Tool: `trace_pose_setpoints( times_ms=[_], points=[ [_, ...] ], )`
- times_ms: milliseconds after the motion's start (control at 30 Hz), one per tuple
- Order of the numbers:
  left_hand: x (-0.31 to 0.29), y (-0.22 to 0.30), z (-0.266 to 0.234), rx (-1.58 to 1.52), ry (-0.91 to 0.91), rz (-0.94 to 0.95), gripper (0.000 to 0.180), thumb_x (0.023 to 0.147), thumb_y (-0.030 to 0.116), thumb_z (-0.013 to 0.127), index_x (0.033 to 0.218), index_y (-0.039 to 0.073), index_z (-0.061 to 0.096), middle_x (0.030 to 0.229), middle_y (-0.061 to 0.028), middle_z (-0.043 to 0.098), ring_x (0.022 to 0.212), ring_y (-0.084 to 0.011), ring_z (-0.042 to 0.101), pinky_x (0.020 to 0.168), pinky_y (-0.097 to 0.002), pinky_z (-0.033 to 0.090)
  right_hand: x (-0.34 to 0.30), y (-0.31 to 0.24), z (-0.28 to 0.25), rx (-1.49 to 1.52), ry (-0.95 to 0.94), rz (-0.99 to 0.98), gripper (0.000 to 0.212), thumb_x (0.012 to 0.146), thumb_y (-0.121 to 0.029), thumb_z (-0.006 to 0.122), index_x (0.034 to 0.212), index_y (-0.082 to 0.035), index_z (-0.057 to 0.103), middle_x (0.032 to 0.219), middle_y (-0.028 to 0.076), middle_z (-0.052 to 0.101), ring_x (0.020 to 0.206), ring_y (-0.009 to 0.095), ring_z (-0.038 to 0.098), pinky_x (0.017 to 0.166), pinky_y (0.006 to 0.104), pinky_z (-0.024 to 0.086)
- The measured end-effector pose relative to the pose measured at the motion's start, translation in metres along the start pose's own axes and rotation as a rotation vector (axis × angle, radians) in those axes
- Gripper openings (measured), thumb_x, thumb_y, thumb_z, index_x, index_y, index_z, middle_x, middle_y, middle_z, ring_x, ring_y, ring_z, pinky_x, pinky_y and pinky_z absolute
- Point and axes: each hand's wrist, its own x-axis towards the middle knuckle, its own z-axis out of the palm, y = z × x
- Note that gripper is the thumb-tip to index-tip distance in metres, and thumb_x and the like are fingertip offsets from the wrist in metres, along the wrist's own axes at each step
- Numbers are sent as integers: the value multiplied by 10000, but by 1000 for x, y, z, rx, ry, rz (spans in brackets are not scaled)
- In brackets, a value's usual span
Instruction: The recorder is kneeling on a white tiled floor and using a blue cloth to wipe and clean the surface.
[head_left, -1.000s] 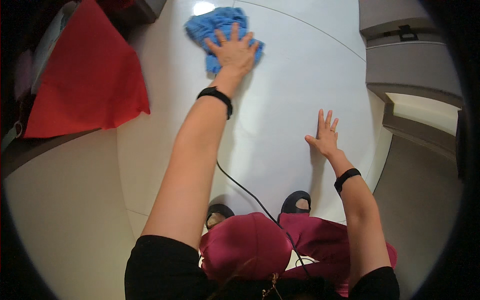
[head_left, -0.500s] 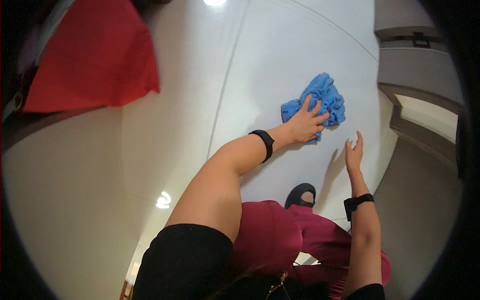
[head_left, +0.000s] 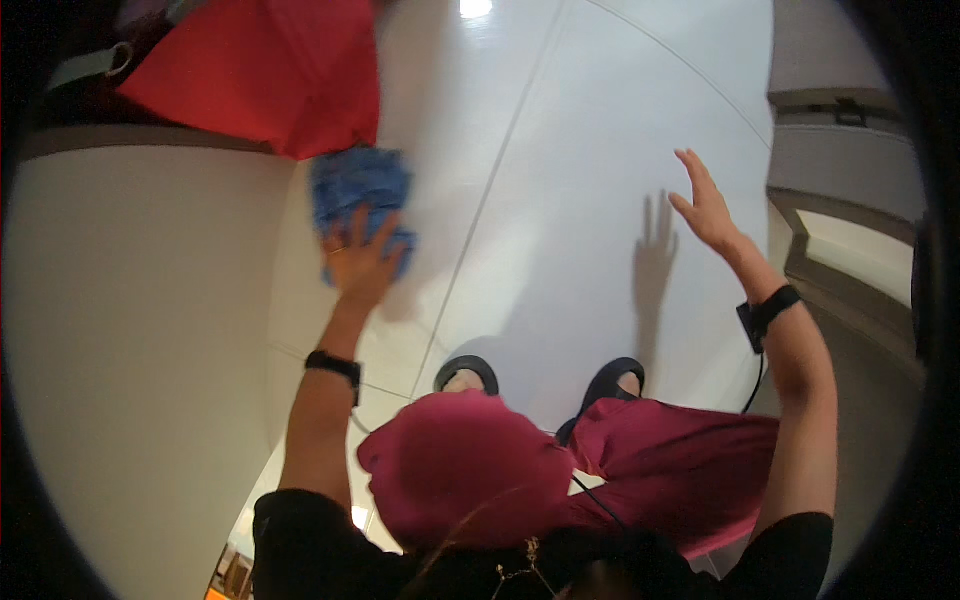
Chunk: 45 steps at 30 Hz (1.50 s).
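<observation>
My left hand (head_left: 362, 258) presses on a crumpled blue cloth (head_left: 362, 178), its fingers spread over the fabric. The cloth lies on the white tiled floor (head_left: 520, 270) at the left, just below the hanging red fabric (head_left: 310, 80), and is slightly blurred. My right hand (head_left: 705, 208) is held in the air above the floor at the right. Its fingers are stretched out and it holds nothing; its shadow falls on the tiles beside it.
A pale cabinet side or wall (head_left: 140, 300) bounds the left. Grey furniture with a recessed opening (head_left: 850, 250) stands along the right. My feet in black shoes (head_left: 468, 372) are on the floor below, and a dark cable (head_left: 755, 385) hangs from my right wristband.
My left hand has swept the blue cloth leftward across the floor, from the right side to beneath the red fabric. My right hand has risen a little in view with fingers extended.
</observation>
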Motion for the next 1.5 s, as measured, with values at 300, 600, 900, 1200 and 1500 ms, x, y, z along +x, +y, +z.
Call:
trace_pose_setpoints(
  times_ms=[300, 600, 900, 1200, 1500],
  points=[
    [3, 12, 1, 56, 39, -433, 406, 861, 478, 409, 1257, 392, 434, 1401, -2, 224, 1144, -406, 271, 897, -613, 212, -15, 47, -76, -94, 233, -3, 564, 795, -147, 572, 1307, -89, 342, 1337, 148, 371, 1227, 313, 358, 1017, 378, 290],
    [20, 86, -108, -590, -435, 195, 703, 827, 454, 487, 1394, 157, 198, 1439, -162, 171, 1281, -413, 197, 1016, -544, 149, -65, -161, 103, 161, 299, -505, 630, 675, -228, 650, 1245, -83, 424, 1401, 171, 258, 1304, 379, 200, 1032, 509, 202],
    [36, -9, -180, -407, -686, 77, 698, 831, 285, 563, 1378, 39, 206, 1454, -208, 27, 1343, -328, 93, 1071, -402, 154, -32, -238, 131, 110, 111, -507, 721, 629, -595, 613, 1265, -295, 450, 1442, 106, 196, 1323, 430, 12, 934, 718, 40],
    [66, -7, -161, -45, -848, 177, 767, 791, 342, 592, 1365, 7, 209, 1437, -246, 5, 1251, -421, 284, 1002, -419, 313, -72, -81, 60, -67, 362, 125, 611, 668, -534, 578, 1224, -297, 492, 1386, 83, 308, 1316, 339, 170, 999, 616, 146],
    [71, 22, -162, -92, -905, 196, 815, 783, 334, 600, 1373, -7, 153, 1428, -267, -8, 1271, -423, 244, 1019, -420, 290, -286, 109, 61, 56, 519, 1179, 728, 690, -430, 641, 1299, -136, 369, 1358, 230, 297, 1281, 376, 215, 1053, 450, 186]
  ],
)
